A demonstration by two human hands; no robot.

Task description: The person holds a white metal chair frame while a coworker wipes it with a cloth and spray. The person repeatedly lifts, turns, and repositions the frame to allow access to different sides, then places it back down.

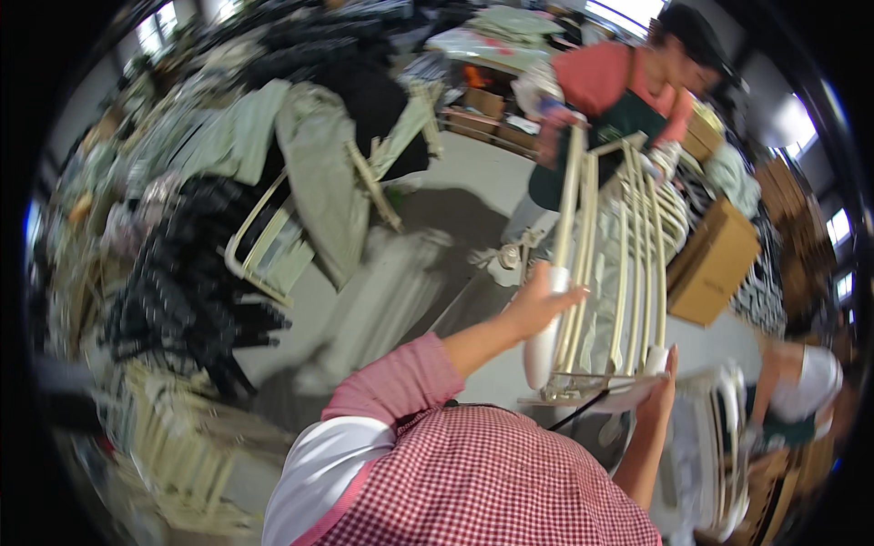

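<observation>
A folded cream tubular frame, with several long rails and grey-green fabric between them, stretches away from me. My left hand is closed round its near left end, at a white wrapped sleeve. At the near right corner, my right hand grips the frame by another white end piece; some of its fingers are hidden. A dark strap hangs at the near end. Across from me, a co-worker in a coral top, dark apron and cap has gloved hands at the far end.
Grey-green fabric frames and dark folded frames are heaped at the left. Cream frames lie at the lower left. A cardboard box leans at the right. Another person bends over near white frames.
</observation>
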